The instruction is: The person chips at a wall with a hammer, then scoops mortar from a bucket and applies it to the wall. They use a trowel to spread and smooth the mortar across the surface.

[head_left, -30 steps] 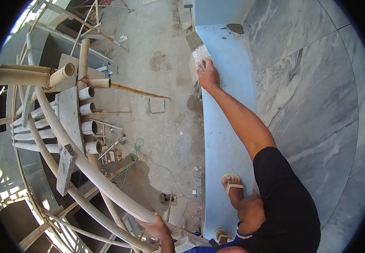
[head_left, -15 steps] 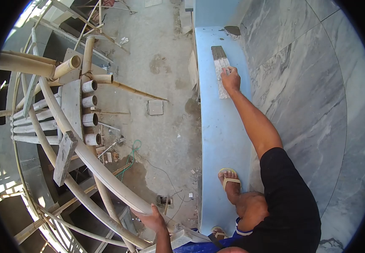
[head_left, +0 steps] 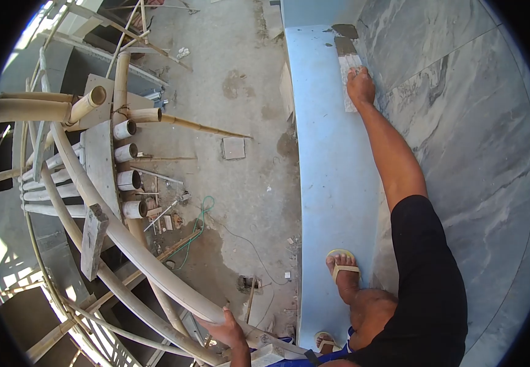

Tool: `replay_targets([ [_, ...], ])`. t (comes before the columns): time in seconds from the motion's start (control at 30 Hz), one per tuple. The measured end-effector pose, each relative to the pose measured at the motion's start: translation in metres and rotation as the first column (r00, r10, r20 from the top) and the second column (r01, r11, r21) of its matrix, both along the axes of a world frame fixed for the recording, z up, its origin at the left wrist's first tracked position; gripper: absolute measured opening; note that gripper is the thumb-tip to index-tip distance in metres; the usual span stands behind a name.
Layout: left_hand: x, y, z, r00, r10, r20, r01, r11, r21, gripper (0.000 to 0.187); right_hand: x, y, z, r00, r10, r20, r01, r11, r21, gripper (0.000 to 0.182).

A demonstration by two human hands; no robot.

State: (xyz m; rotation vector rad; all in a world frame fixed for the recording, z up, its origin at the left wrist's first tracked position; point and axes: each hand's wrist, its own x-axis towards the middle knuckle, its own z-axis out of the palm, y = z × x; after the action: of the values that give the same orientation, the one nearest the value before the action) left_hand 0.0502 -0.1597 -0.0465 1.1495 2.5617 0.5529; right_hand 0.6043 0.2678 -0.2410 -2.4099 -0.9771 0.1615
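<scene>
I look straight down from a narrow blue ledge [head_left: 329,183] high on a building. My right hand [head_left: 360,85] is stretched forward and grips a long grey stone strip [head_left: 346,58] that lies on the ledge close to the marble-clad wall [head_left: 460,122]. My left hand [head_left: 227,330] is wrapped around a bamboo scaffold pole [head_left: 124,238] at the bottom of the view. My sandalled foot [head_left: 342,269] stands on the ledge.
Bamboo scaffolding [head_left: 93,159] with a wooden plank [head_left: 93,241] fills the left. Far below lies a concrete yard [head_left: 240,122] with a square tile [head_left: 234,148], a green hose [head_left: 199,220] and rubble. A dark mortar patch [head_left: 344,29] sits at the ledge's far end.
My right hand has carried the stone strip from the ledge's outer edge across to the wall side and farther forward. My left hand has stayed on the bamboo pole.
</scene>
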Motion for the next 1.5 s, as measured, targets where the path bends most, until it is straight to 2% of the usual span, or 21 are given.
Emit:
replay_targets([
  [0.07,-0.001,-0.001,-0.004,0.999,-0.012,-0.052,0.010,1.000,-0.025,0.092,0.005,0.009,-0.006,0.995,0.065,0.077,-0.063,0.997,-0.035,0.044],
  [0.13,0.002,0.000,-0.001,0.996,0.070,0.049,-0.069,0.997,-0.021,0.090,0.007,0.016,-0.013,0.990,0.104,0.097,-0.101,0.994,-0.035,0.044],
  [0.27,0.004,0.003,0.000,0.994,0.081,0.071,-0.078,0.996,-0.044,0.092,0.002,0.039,-0.015,0.970,0.215,0.112,-0.211,0.977,-0.042,0.043],
  [0.4,0.004,0.002,-0.001,0.999,0.047,0.017,-0.047,0.998,-0.029,0.096,0.015,0.076,-0.029,0.984,0.168,0.055,-0.166,0.985,-0.038,0.042],
  [0.47,0.006,0.002,-0.002,0.999,0.043,-0.017,-0.044,0.999,-0.028,0.097,0.026,0.084,-0.028,0.996,0.078,0.038,-0.075,0.995,-0.059,0.041],
  [0.53,0.006,0.001,-0.005,0.992,0.037,-0.120,-0.041,0.999,-0.033,0.094,0.039,0.077,-0.023,0.999,0.017,0.040,-0.014,0.996,-0.083,0.040],
  [0.6,-0.007,-0.005,-0.007,0.995,0.070,-0.065,-0.073,0.996,-0.048,0.096,0.039,0.061,-0.021,0.999,-0.009,0.039,0.013,0.994,-0.106,0.039],
  [0.67,-0.003,-0.007,-0.009,0.995,0.104,-0.005,-0.104,0.993,-0.058,0.098,0.032,0.057,-0.023,0.999,0.016,0.051,-0.010,0.994,-0.105,0.039],
  [0.73,0.004,0.000,-0.004,0.991,0.115,0.069,-0.116,0.993,0.005,0.097,0.026,0.061,-0.030,0.983,0.146,0.112,-0.139,0.988,-0.069,0.038],
  [0.83,0.006,0.002,-0.004,0.998,0.051,-0.039,-0.051,0.999,-0.004,0.097,0.042,0.069,-0.030,0.991,0.089,0.096,-0.081,0.994,-0.076,0.039],
  [0.9,-0.005,-0.009,-0.011,0.997,0.063,-0.042,-0.063,0.998,-0.012,0.097,0.044,0.065,-0.021,1.000,0.015,0.023,-0.013,0.997,-0.080,0.040],
  [1.03,-0.012,-0.014,-0.013,0.999,0.037,-0.032,-0.038,0.999,-0.016,0.093,0.026,0.056,-0.036,0.990,0.102,0.100,-0.100,0.995,-0.027,0.039],
  [1.1,-0.007,-0.010,-0.009,0.998,0.049,-0.051,-0.051,0.998,-0.039,0.093,0.020,0.062,-0.036,0.972,0.210,0.107,-0.205,0.977,-0.058,0.038],
  [1.13,-0.004,-0.006,-0.009,0.996,0.072,-0.056,-0.075,0.996,-0.049,0.093,0.026,0.061,-0.037,0.974,0.203,0.103,-0.197,0.978,-0.062,0.038],
  [1.2,0.007,0.004,-0.004,0.996,0.069,-0.062,-0.072,0.996,-0.042,0.093,0.040,0.071,-0.030,0.994,0.075,0.075,-0.072,0.997,-0.035,0.038],
  [1.27,0.006,0.004,-0.004,0.995,0.071,-0.067,-0.073,0.997,-0.033,0.093,0.039,0.052,-0.029,0.995,0.079,0.068,-0.075,0.995,-0.059,0.039],
  [1.37,-0.003,-0.007,-0.015,0.992,0.034,-0.120,-0.038,0.999,-0.029,0.093,0.028,0.039,-0.032,0.972,0.185,0.146,-0.179,0.983,-0.050,0.039],
  [1.47,-0.006,-0.008,-0.012,0.987,0.005,-0.162,-0.014,0.998,-0.056,0.093,0.044,0.069,-0.029,0.974,0.196,0.113,-0.191,0.980,-0.050,0.039],
  [1.5,-0.006,-0.008,-0.013,0.988,0.006,-0.151,-0.012,0.999,-0.043,0.093,0.049,0.072,-0.023,0.989,0.132,0.073,-0.127,0.989,-0.071,0.039],
])
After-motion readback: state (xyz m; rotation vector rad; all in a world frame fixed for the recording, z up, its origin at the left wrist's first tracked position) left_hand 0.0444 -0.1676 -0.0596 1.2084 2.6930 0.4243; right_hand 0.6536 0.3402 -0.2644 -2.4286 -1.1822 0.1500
